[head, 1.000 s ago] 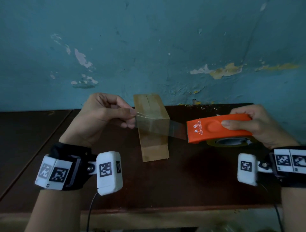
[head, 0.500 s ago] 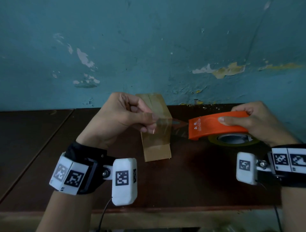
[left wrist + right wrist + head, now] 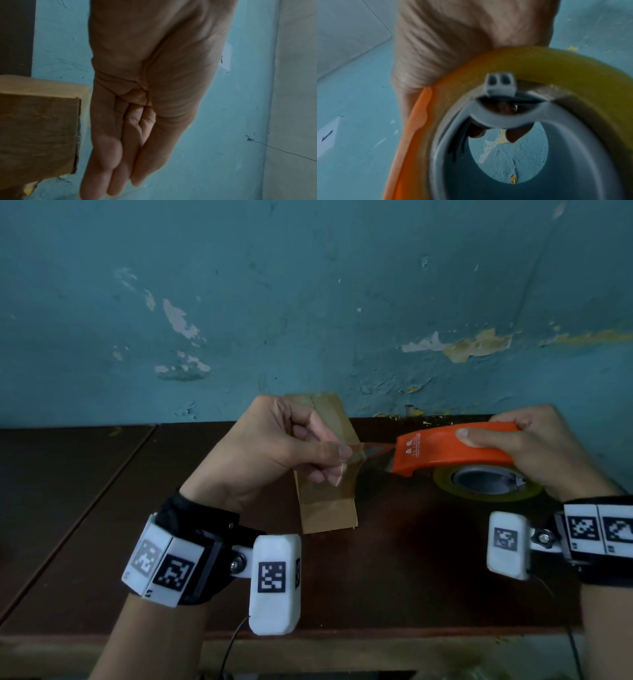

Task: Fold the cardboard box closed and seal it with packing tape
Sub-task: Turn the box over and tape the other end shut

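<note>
- While small white lettering sits on the left end of the orange tape dispenser [image 3: 448,447], it is too fine to read; the only other markings are black-and-white square codes on the wrist units.
- There is one cardboard box [image 3: 327,501], one dispenser, one yellowish tape roll [image 3: 486,484] under its orange cover, and two hands.
- The box stands on the dark brown table [image 3: 411,577], far from the near edge and close to the blue wall [image 3: 308,285], between the two hands; its top flaps lie folded down with a seam along the middle.
- The left hand [image 3: 270,446] pinches the free end of the clear tape strip [image 3: 363,451] between thumb and curled fingers, held above the box top.
- The right hand [image 3: 534,450] grips the dispenser from above, thumb pressed on its near side, fingers wrapped over the far side; in the right wrist view fingertips [image 3: 513,135] show through the roll's grey core.
- Compared with a second ago, the left hand has moved right, from left of the box to over it.
- The stretched strip between hand and dispenser is now much shorter, and the dispenser sits a little further right and is tilted.
</note>
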A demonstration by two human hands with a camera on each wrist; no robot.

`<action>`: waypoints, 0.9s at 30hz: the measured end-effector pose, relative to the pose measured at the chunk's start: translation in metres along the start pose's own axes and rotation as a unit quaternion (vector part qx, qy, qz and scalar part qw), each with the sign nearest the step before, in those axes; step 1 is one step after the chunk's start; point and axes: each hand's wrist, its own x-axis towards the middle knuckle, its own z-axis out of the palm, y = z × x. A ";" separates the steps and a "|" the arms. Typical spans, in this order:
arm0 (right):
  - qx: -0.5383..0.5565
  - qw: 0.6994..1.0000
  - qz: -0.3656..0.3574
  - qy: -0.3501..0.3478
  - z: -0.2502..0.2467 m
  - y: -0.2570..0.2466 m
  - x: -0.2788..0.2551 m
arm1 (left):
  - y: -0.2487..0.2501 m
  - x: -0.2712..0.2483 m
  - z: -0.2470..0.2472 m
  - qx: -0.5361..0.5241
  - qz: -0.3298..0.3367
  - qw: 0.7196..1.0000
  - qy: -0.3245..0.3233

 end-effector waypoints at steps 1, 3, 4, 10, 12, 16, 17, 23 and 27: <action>0.000 1.000 0.002 0.006 0.001 0.000 0.000 | 0.000 0.000 0.001 -0.001 0.000 1.000 0.000; -0.001 1.000 0.010 0.020 0.002 -0.001 0.001 | -0.001 0.001 0.002 0.001 0.000 1.000 0.002; -0.003 1.000 0.013 0.028 0.002 -0.001 0.001 | -0.002 0.001 0.002 0.003 0.000 1.000 0.003; -0.037 0.996 0.044 0.071 0.008 -0.002 0.005 | -0.001 0.000 0.003 -0.008 -0.007 1.000 -0.009; -0.121 0.985 0.058 0.105 0.006 0.000 0.005 | 0.005 -0.004 -0.002 -0.026 0.003 0.999 -0.018; -0.142 0.979 0.067 0.133 -0.003 0.006 0.004 | 0.011 -0.010 -0.022 -0.036 0.032 0.999 0.020; -0.142 0.979 0.068 0.132 -0.004 0.006 0.002 | 0.010 -0.009 -0.025 -0.044 0.032 0.998 0.024; -0.232 0.967 0.070 0.081 0.006 0.006 0.004 | 0.008 -0.013 -0.032 -0.102 0.029 0.994 0.028; -0.288 0.953 0.088 0.011 0.014 0.002 0.008 | 0.009 -0.014 -0.033 -0.117 0.036 0.992 0.017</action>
